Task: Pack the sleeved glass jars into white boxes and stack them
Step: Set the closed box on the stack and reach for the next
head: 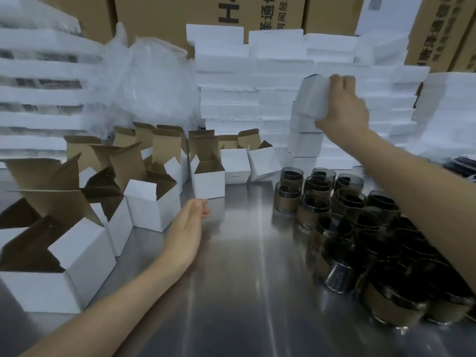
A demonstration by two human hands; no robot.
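Fingers (334, 81), right hand (345, 106), grip tilted white box (310, 99).

A shiny metal table (244, 292) fills the foreground, its surface streaked with reflections. Along the back stand large brown cartons (159, 16), the middle one printed with black lettering, and another carton (438, 29) at the far right leans at a tilt. In front of them rises a wall of stacked white slabs (226, 73), possibly foam. To its left sits a crumpled clear plastic bag (149, 86). At the far left is a tall stack of white layers (38, 94) with dark gaps between them. Some dark flat items (463, 163) lie at the right edge, too blurred to identify.
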